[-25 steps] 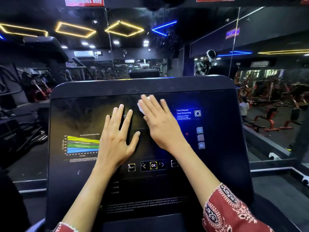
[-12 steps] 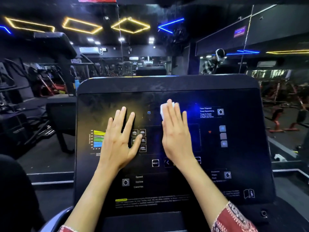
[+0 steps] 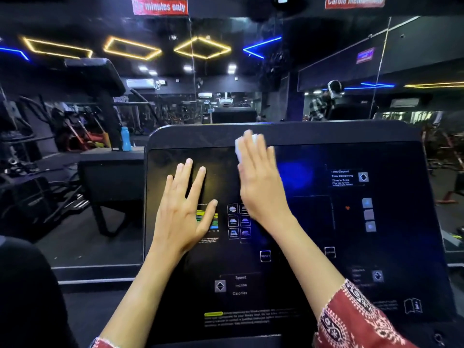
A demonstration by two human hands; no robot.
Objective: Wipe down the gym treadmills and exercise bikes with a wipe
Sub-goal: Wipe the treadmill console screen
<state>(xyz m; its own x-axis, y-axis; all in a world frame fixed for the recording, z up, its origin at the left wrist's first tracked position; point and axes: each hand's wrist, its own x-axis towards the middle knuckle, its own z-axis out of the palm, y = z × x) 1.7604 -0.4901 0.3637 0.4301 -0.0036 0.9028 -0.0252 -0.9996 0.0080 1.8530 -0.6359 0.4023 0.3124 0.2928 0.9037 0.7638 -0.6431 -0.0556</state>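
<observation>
Wipe [image 3: 238, 151]: lay near the console's [image 3: 326, 222] top edge, pressed under the right grip's [image 3: 261, 187] straight fingers.
Left grip [image 3: 185, 212]: flat, empty, resting on the console.
Handling: probably soft, light and limp; best pinned beneath flat fingers.

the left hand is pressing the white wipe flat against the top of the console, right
Not quite: the right hand presses the white wipe flat against the top of the console. The left hand lies bare on the screen. The head view shows it.

Right hand [image 3: 261, 182] presses wipe [image 3: 241, 149] on console [image 3: 313, 222]; left hand [image 3: 183, 214] flat beside.
</observation>
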